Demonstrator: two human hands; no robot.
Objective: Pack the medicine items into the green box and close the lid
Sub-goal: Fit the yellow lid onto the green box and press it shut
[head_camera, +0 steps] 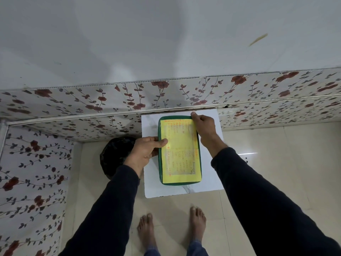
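The green box (160, 163) lies flat on a small white marble-patterned table (208, 174), its lid down and covered by a yellow label with orange writing (180, 152). My left hand (146, 149) grips the box's left edge, thumb resting on the label. On the far right corner of the lid sits my right hand (203, 125), fingers curled over the edge. No medicine items are visible; whatever the box holds is hidden under the lid.
A black round bin (116, 156) stands on the floor left of the table, partly behind my left hand. Floral wall panels run behind and to the left. Beige floor tiles and my bare feet (171, 224) lie below the table's near edge.
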